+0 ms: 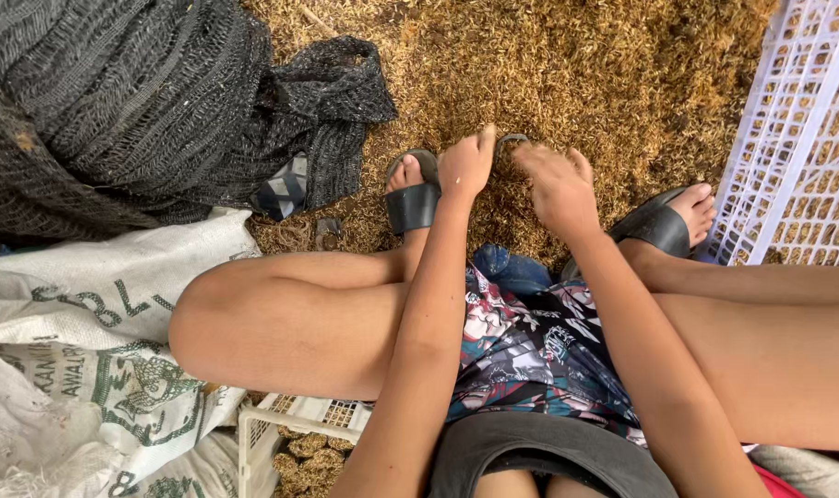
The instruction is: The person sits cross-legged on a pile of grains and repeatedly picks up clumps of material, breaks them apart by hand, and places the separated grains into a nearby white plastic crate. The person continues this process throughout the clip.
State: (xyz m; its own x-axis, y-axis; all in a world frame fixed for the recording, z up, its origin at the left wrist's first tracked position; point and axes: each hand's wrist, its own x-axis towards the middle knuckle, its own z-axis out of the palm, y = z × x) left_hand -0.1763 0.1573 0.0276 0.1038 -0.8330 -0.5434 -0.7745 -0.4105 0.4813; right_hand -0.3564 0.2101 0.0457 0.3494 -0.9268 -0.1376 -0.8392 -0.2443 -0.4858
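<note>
Both hands, left hand (465, 166) and right hand (558, 189), pinch a thin curved ring (510, 140) over husks (576, 74).

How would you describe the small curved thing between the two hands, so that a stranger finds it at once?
Start at the golden husk floor, then find the two black sandals. Between them the left hand and right hand meet at a thin grey curved band. Unlike the wide sandal straps, it is narrow and lies among the husks.

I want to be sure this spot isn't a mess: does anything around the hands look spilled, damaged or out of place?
Nothing looks damaged. The husk-like brown litter covers the ground evenly, not as a spill. The left hand and right hand hold a thin curved piece above it. The black netting lies crumpled over the white sacks.
</note>
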